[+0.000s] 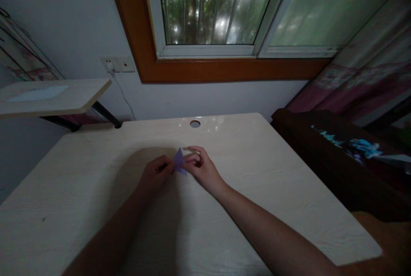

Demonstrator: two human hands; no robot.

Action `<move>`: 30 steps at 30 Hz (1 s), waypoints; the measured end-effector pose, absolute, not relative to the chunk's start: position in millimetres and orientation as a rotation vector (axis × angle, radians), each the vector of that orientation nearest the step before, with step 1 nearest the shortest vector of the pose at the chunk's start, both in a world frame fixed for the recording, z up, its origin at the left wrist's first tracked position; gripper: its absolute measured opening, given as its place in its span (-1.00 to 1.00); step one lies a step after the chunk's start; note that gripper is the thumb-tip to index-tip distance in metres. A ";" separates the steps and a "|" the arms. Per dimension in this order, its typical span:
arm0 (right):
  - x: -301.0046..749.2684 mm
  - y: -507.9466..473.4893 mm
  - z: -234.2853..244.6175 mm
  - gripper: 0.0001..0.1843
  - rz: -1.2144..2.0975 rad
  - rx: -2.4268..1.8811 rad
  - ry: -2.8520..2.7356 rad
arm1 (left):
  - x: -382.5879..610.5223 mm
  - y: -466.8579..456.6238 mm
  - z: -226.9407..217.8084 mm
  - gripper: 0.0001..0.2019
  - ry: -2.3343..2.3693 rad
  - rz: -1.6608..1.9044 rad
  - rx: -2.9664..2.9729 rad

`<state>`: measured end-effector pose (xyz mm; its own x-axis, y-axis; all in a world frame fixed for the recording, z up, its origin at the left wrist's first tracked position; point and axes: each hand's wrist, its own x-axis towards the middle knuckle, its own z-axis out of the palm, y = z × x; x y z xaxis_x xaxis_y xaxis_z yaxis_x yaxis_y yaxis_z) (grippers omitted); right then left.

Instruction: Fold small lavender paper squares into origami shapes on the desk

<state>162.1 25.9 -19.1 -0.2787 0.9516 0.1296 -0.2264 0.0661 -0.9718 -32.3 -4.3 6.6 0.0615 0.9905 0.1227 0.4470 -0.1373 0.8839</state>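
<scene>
Between my two hands is a small piece of folded purple paper (179, 160), with one pointed corner up and another pointing down to the right. My left hand (156, 172) pinches its left edge between thumb and fingers. From the other side, my right hand (201, 165) grips the paper's right edge with the thumb and a curled finger, while its index finger arches above. Both hands are just over the pale wood-grain desk (231, 216), around its middle. The exact folds are too small to make out.
A round cable hole (195, 124) lies near the desk's back edge. On the left stands a raised shelf (54, 100) on black legs. Behind are a wall socket (118, 64) with a white cord and a window (218, 10). Dark furniture (321, 151) stands beyond the right edge.
</scene>
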 end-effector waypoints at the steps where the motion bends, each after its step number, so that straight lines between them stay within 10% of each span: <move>1: 162.1 25.0 -19.7 -0.38 1.425 -0.834 -1.353 | -31.8 -4.6 7.5 -0.72 1.454 1.022 1.681; 24: 165.9 23.5 -12.4 -0.41 1.325 -0.947 -1.479 | -36.7 -2.3 5.7 -0.73 1.552 1.187 1.447; 30: 165.8 23.1 -7.2 -0.74 1.350 -0.984 -1.479 | -32.0 -3.4 4.0 -0.73 1.458 1.043 1.658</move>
